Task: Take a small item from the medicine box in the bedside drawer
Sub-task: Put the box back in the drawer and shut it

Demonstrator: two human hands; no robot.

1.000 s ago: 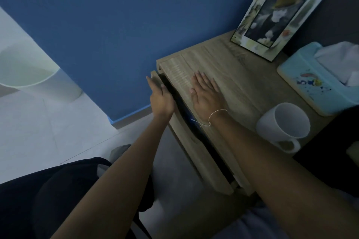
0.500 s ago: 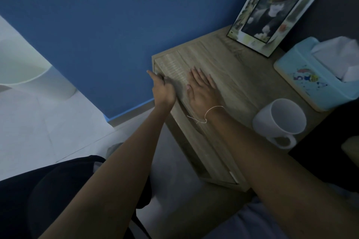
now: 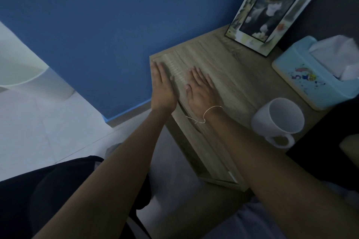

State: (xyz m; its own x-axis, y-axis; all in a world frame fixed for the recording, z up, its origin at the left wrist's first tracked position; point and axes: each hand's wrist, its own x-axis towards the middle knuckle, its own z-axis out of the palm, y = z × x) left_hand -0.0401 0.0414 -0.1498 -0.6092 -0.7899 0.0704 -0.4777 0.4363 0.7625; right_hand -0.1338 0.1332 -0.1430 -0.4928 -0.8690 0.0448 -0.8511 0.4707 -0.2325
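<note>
Dim room. Mid-frame, left hand [image 3: 162, 87] is flat, fingers straight, pressed on the front edge of the drawer [image 3: 196, 141], which looks closed. Right hand [image 3: 203, 93] lies open, palm down on the worktop [image 3: 233, 75]. Lower right a mug [image 3: 277, 120], upper right a photo frame [image 3: 272, 9]. Can't see the medicine box.

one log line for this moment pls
drawer: shut | left hand: flat against drawer front edge | right hand: flat on nightstand top | medicine box: hidden
</note>
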